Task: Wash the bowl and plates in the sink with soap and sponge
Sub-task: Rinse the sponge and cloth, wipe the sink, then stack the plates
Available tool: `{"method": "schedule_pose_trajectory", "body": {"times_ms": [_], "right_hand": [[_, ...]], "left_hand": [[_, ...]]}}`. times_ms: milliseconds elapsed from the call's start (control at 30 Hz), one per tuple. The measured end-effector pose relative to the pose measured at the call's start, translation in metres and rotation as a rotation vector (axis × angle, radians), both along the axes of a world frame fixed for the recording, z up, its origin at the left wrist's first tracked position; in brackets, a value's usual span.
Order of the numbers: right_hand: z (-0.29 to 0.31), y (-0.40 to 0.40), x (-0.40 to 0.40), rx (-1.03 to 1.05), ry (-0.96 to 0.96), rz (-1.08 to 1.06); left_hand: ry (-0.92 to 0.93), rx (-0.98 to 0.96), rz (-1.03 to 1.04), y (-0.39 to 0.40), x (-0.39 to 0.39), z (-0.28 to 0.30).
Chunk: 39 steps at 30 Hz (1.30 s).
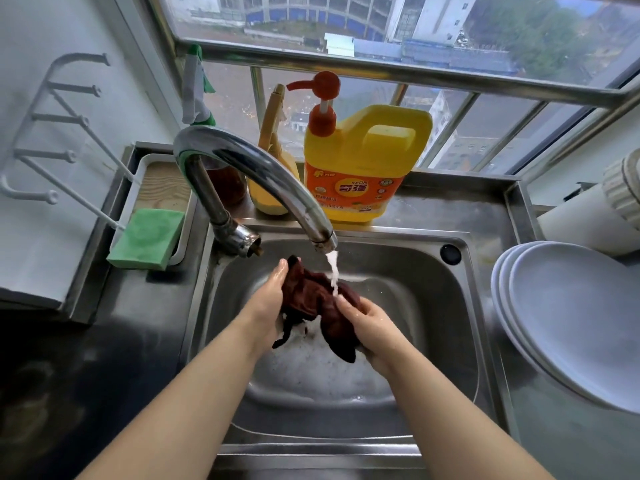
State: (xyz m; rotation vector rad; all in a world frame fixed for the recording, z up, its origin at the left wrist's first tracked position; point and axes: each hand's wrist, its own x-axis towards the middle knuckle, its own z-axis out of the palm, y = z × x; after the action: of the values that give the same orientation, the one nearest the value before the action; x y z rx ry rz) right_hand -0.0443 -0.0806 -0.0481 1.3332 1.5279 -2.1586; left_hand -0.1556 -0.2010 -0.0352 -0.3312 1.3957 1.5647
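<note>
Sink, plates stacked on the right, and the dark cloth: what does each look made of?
Sink: likely stainless steel, brushed grey with reflections. Plates: smooth matte white, ceramic or melamine, cannot tell. Cloth: soft woven fabric, dark maroon, wet, crumpled in both hands.

Brushed steel sink, chrome tap glossy. Wet dark cloth limp in my fingers. Plates smooth, matt. Sponge coarse.
</note>
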Motion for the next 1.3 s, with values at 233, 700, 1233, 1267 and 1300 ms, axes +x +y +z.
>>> {"method": "schedule_pose_trajectory", "body": {"times_ms": [233, 700, 1233, 1267, 1300], "right_hand": [[0.015, -0.017, -0.003, 0.433, 0.141, 0.218], [0.030, -0.026, -0.023, 0.553, 0.122, 0.090], [-0.003, 0.006, -0.021, -0.052, -0.129, -0.117], [-0.002, 0.011, -0.017, -0.029, -0.097, -0.104], [0.000, 0.015, -0.014, 0.017, -0.065, -0.095]], "left_hand": [[-0.219, -0.021, -0.152, 0.011, 0.025, 0.000], [-0.073, -0.105, 0.124, 0.041, 0.039, 0.015], [0.330, -0.135, -0.012, 0.018, 0.027, 0.001], [0.264, -0.130, -0.033, 0.014, 0.021, -0.004], [0.163, -0.118, -0.025, 0.011, 0.017, -0.007]]}}
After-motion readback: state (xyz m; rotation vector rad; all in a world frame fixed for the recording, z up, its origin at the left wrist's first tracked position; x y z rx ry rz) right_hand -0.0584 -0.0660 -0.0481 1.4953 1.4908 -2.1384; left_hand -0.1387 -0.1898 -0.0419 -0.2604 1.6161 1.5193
